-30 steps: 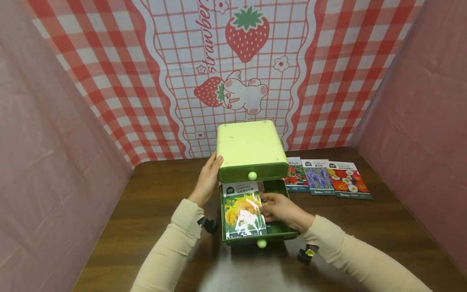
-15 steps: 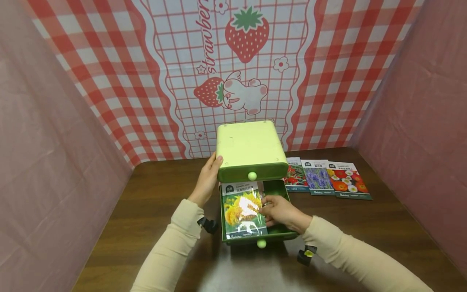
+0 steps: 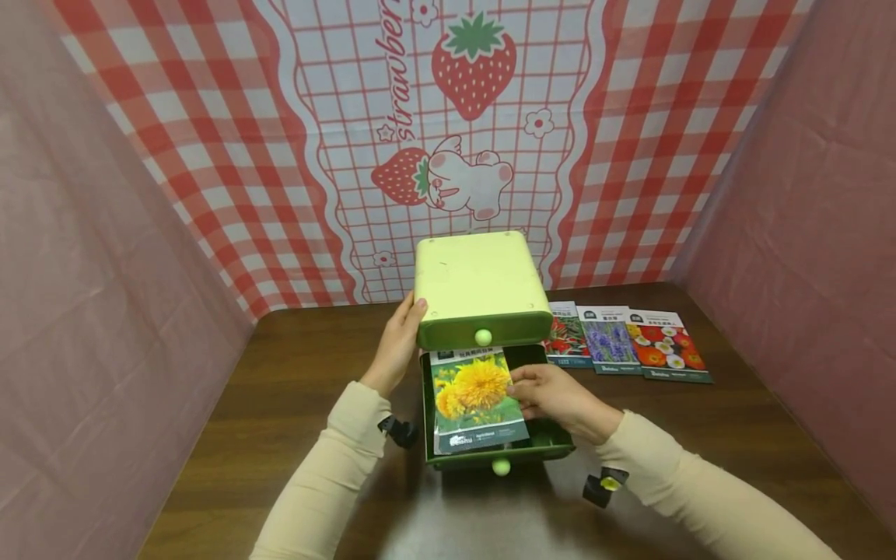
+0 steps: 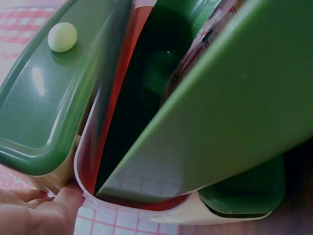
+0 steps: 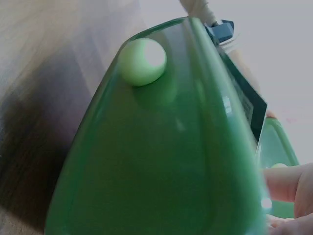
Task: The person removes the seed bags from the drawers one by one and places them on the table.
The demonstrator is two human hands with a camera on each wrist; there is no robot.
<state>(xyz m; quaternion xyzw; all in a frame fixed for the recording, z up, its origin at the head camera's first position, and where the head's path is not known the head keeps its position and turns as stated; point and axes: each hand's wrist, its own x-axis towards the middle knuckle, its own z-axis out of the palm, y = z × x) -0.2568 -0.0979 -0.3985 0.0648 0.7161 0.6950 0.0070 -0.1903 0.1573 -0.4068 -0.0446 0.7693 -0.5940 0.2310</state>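
A small light-green drawer cabinet (image 3: pixel 483 272) stands on the table. My left hand (image 3: pixel 400 342) rests along its left side, thumb at the front edge; the left wrist view shows those fingers (image 4: pixel 29 208) against the side wall. Below the top drawer front (image 4: pixel 46 107), a dark green drawer (image 3: pixel 549 435) is pulled out. My right hand (image 3: pixel 556 397) pinches the right edge of a seed packet (image 3: pixel 476 397) printed with yellow flowers. That packet lies tilted over the drawer, its lower edge raised near the front rim. In the right wrist view the drawer front (image 5: pixel 146 156) covers much of it.
Behind the right hand, three seed packets lie on the wooden table (image 3: pixel 301 435): one with red flowers (image 3: pixel 565 336), one purple (image 3: pixel 612 342), one red and white (image 3: pixel 673 346). A round knob (image 3: pixel 501 467) sticks out of the drawer front. Pink cloth (image 3: pixel 805 257) hangs at the sides.
The yellow-flower packet has lifted and turned at its lower end, shifting slightly right with my right hand. My left hand stays on the cabinet's side.
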